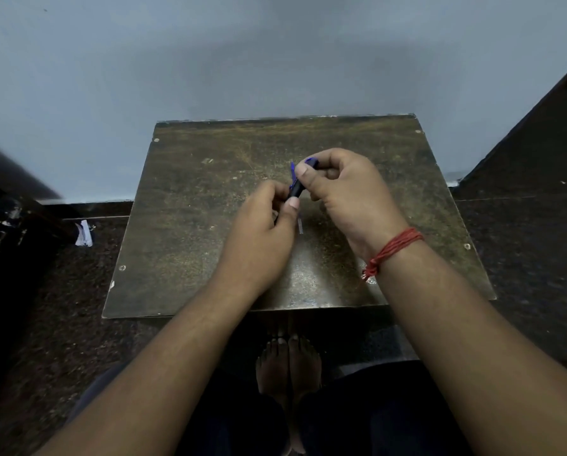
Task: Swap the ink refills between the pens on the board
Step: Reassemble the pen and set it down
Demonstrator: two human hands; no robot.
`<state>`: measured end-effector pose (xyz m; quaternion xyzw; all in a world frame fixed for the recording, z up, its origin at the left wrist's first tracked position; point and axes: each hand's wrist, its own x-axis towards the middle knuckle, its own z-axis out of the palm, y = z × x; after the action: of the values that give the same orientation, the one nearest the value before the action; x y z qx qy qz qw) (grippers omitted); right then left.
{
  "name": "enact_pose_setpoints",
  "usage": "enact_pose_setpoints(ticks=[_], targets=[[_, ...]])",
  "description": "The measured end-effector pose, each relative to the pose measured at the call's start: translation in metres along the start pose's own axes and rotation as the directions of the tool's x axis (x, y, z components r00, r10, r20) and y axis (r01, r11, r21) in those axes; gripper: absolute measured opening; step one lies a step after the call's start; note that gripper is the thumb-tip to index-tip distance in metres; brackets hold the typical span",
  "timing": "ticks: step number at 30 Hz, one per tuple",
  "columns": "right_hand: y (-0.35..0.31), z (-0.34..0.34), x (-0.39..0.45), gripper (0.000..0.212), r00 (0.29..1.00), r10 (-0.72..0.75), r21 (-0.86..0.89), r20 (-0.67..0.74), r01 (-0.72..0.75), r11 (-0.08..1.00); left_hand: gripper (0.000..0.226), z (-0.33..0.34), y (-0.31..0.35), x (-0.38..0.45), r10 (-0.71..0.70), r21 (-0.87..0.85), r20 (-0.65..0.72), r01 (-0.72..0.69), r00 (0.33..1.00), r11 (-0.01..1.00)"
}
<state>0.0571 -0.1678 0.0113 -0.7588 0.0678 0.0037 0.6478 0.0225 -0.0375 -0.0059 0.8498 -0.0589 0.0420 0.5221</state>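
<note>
Both hands hold a dark pen with blue parts [296, 187] above the middle of a worn brown board [193, 225]. My left hand [262, 232] grips the lower end of the pen, thumb against the barrel. My right hand [341, 192] pinches the upper end, where a blue piece [311, 162] shows at the fingertips. A thin pale stick [300, 225], perhaps a refill, lies on the board just below the hands. Much of the pen is hidden by the fingers.
The board stands against a pale blue wall [275, 60]. Dark speckled floor surrounds it. A scrap of white paper [84, 233] lies on the floor at the left. Dark furniture rises at the right [539, 143]. My bare feet [288, 360] are under the board's near edge.
</note>
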Motion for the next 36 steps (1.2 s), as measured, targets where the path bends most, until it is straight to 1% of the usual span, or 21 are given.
enact_pose_setpoints(ticks=[3,6,11,15,18,21,23,25,27,28,29,30,32,34,36], targets=[[0.002,0.004,0.000,0.008,1.000,-0.005,0.015,0.023,0.005,1.000,0.018,0.001,-0.001,0.000,-0.089,-0.082,0.024,0.091,0.996,0.992],[0.003,0.007,-0.001,0.008,0.999,-0.024,-0.010,0.036,0.024,1.000,0.021,0.002,-0.007,0.002,-0.163,-0.209,0.049,0.170,0.985,0.963],[-0.001,0.004,-0.002,0.006,0.999,-0.041,0.033,0.019,0.040,0.999,0.021,0.002,-0.003,0.004,-0.160,-0.311,0.087,0.179,0.983,0.933],[-0.004,0.002,-0.002,0.007,0.998,-0.054,0.069,0.015,0.053,0.996,0.023,0.002,0.002,0.004,-0.136,-0.292,0.089,0.156,0.987,0.944],[-0.008,-0.001,-0.002,0.012,0.998,-0.056,0.121,0.021,0.053,0.991,0.025,0.000,0.007,0.004,-0.104,-0.231,0.109,0.127,0.989,0.965],[-0.011,-0.002,-0.004,0.013,0.996,-0.081,0.198,0.041,0.072,0.978,0.025,0.003,0.010,0.003,-0.078,-0.205,0.068,0.091,0.995,0.975],[-0.010,-0.005,-0.002,0.015,0.993,-0.116,0.226,-0.019,0.117,0.967,0.027,0.006,0.009,0.000,-0.078,-0.167,0.034,0.083,0.996,0.983],[-0.010,-0.016,0.005,0.016,0.977,-0.148,0.222,-0.154,0.180,0.958,0.030,0.007,0.003,-0.003,-0.092,-0.152,0.026,0.095,0.995,0.984],[-0.009,-0.032,0.012,0.017,0.937,-0.184,0.131,-0.297,0.230,0.964,0.032,0.006,-0.003,-0.002,-0.130,-0.216,0.044,0.137,0.991,0.967],[-0.008,-0.039,0.014,0.013,0.922,-0.199,0.040,-0.333,0.225,0.974,0.031,0.004,-0.007,-0.001,-0.155,-0.270,0.048,0.162,0.987,0.949],[-0.006,-0.044,0.014,0.006,0.919,-0.214,-0.080,-0.331,0.199,0.977,0.029,0.003,-0.010,0.002,-0.183,-0.327,0.048,0.189,0.982,0.926],[-0.004,-0.044,0.013,0.003,0.926,-0.226,-0.212,-0.301,0.166,0.963,0.026,0.003,-0.010,0.004,-0.215,-0.377,0.044,0.215,0.976,0.901],[0.003,-0.039,0.011,0.019,0.952,-0.224,-0.443,-0.206,0.114,0.889,0.023,0.002,-0.008,0.006,-0.269,-0.433,0.041,0.260,0.962,0.863],[0.007,-0.030,0.009,0.028,0.970,-0.206,-0.613,-0.126,0.087,0.785,0.023,0.002,-0.006,0.006,-0.287,-0.440,0.043,0.276,0.957,0.855],[0.009,-0.022,0.008,0.032,0.977,-0.198,-0.739,-0.079,0.076,0.670,0.022,0.001,-0.006,0.005,-0.286,-0.432,0.042,0.275,0.957,0.859]])
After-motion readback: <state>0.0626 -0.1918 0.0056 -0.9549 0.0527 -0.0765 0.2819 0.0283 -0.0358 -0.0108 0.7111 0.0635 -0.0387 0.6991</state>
